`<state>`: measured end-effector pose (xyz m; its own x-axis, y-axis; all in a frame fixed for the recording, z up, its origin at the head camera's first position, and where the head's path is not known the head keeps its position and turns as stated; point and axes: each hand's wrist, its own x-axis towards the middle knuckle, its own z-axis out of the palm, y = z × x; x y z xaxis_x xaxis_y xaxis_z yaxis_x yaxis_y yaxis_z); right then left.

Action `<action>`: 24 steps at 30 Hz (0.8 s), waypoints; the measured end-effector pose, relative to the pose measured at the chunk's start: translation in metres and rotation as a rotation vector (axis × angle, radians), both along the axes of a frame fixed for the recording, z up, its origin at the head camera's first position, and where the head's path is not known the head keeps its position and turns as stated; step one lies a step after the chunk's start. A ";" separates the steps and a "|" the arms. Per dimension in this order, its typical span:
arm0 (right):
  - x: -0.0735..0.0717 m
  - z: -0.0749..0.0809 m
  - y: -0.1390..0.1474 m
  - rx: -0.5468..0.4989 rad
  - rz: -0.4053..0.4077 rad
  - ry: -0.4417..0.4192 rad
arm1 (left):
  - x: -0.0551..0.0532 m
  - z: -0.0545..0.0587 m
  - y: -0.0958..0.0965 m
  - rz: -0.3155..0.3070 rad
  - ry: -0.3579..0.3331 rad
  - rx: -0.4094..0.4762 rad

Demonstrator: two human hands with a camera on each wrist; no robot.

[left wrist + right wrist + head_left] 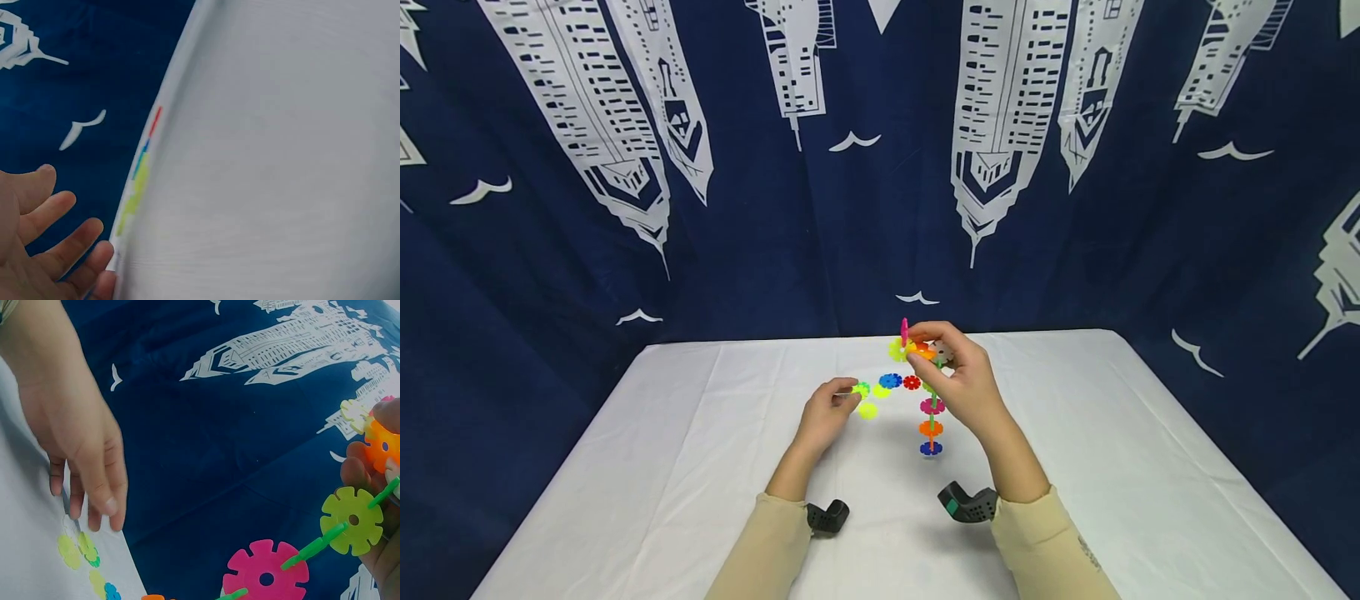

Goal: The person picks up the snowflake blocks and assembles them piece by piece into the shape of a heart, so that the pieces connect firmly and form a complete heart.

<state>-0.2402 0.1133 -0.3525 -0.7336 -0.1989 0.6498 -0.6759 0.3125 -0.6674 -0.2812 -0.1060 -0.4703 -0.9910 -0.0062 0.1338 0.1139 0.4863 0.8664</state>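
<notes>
My right hand (961,379) pinches an orange notched disc (382,446) at the top of a chain of interlocking plastic flower discs. Below the hand the chain hangs down through a pink disc (932,406), an orange disc (931,428) and a dark blue disc (931,449), with green discs seen edge-on between them. A yellow disc (897,350) and an upright pink disc (905,330) stick out to the left of the fingertips. My left hand (823,418) is beside loose discs on the table; its fingers look spread and hold nothing in the left wrist view.
Several loose discs lie on the white-covered table (715,467): a blue disc (891,381), a red disc (912,382) and a yellow disc (868,411) among them. A dark blue curtain (865,233) with white building prints hangs behind the table's far edge.
</notes>
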 end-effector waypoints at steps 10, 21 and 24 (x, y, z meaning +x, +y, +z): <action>0.000 0.000 0.000 0.007 0.006 -0.017 | -0.002 -0.014 0.005 -0.064 -0.024 -0.268; 0.000 -0.001 -0.002 0.001 0.021 -0.013 | 0.001 -0.017 0.009 -0.064 0.021 -0.385; 0.000 -0.001 -0.001 0.004 0.018 -0.016 | 0.001 -0.018 0.009 -0.050 0.028 -0.351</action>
<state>-0.2398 0.1119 -0.3534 -0.7403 -0.2151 0.6369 -0.6706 0.3032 -0.6771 -0.2803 -0.0968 -0.4884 -0.9849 0.0933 0.1459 0.1661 0.7472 0.6435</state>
